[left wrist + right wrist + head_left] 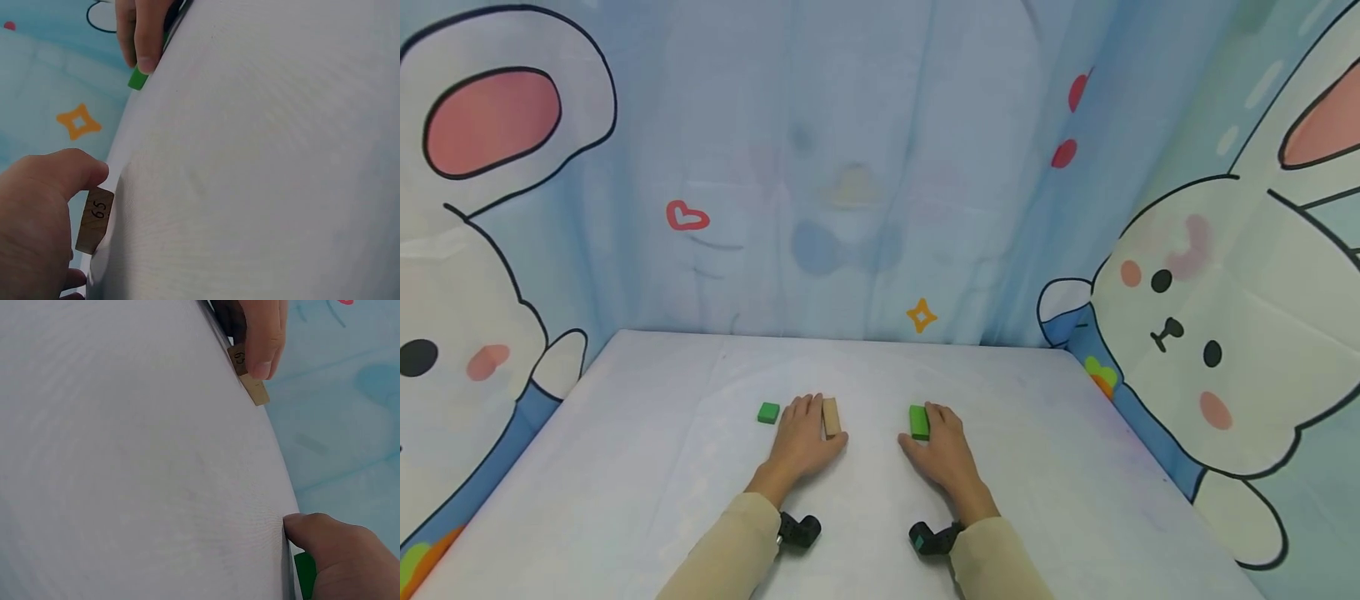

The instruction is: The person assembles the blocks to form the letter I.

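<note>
So the bit worth looking at is the wooden block [831, 417]. It's an oblong plain one sitting on the white worktop [872, 508], left of the middle, its long side running away from the person. From the head view it's pale tan. The left wrist view catches the near end, which is browner with a bit of grain and a dark number on it, looks like "65", turned sideways. The left hand [807, 440] has it, fingers along its left side and thumb bent in at the near right corner.

Across from it, well apart, is the long green block [919, 422], unmarked as far as I can see and about as slim. The right hand [946, 454] is around that one, fingers on its right side, thumb spread past the near end. Honestly can't tell if it's actually gripping or just resting there.

Then there's a small green block [768, 413], stubbier and a darker green, just left of the left hand's fingers. Backdrop is a light blue curtain [865, 100] with cartoon bunnies.
</note>
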Motion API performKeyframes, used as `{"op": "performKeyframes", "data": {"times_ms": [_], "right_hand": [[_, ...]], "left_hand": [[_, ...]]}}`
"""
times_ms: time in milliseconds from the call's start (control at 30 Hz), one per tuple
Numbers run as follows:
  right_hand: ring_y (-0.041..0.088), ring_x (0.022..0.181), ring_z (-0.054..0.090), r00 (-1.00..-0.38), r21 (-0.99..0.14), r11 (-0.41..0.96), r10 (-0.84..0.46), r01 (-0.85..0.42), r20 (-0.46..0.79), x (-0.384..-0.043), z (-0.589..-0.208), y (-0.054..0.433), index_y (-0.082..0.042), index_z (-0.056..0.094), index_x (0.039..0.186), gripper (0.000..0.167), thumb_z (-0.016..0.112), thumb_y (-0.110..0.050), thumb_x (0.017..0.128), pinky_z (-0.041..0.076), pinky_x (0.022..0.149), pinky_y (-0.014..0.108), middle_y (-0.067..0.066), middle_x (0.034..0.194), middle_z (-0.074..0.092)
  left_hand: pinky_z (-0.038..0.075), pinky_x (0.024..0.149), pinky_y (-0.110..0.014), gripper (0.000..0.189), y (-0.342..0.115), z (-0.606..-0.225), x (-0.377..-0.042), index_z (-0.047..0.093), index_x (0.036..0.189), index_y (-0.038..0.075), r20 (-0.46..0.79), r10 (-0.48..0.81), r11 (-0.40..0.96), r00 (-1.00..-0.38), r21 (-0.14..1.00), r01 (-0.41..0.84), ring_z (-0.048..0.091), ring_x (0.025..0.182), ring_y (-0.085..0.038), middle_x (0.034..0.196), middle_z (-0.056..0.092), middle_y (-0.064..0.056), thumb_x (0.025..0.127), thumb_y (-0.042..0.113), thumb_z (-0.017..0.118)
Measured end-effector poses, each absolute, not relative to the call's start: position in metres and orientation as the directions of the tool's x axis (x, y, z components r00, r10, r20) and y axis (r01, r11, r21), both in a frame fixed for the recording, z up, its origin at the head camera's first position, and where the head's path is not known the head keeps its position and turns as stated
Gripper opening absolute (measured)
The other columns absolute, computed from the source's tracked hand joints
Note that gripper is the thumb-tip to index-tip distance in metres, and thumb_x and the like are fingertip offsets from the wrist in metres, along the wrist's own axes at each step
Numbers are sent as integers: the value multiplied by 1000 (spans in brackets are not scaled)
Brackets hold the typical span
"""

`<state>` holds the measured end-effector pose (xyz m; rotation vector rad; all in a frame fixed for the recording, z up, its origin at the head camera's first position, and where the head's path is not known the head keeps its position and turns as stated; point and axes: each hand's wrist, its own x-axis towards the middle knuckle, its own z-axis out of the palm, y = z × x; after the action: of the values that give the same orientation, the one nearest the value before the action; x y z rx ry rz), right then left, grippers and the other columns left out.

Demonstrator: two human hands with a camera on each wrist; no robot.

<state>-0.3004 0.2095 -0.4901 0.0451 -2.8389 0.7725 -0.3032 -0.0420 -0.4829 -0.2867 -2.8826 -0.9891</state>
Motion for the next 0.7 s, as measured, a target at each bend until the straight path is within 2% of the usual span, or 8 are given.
{"op": "performKeyframes", "data": {"times_ms": [300,700], "right_hand": [[44,141,45,-974,-484,871,25,-88,224,-299,-490,208,7,43,152,75,70,-34,95,43,115,58,29,153,45],[44,139,48,-964,-469,878,36,-95,262,-301,-495,208,6,47,149,68,70,-32,97,45,113,57,28,150,49]], "left_hand": [[26,126,-56,82,-45,-483,-302,36,156,-7,146,172,789,-974,572,225,28,153,-46,161,36,-28,94,36,67],[25,127,-54,82,-47,-484,-302,36,156,-6,146,183,803,-972,548,233,28,154,-45,162,35,-28,96,41,67]]}}
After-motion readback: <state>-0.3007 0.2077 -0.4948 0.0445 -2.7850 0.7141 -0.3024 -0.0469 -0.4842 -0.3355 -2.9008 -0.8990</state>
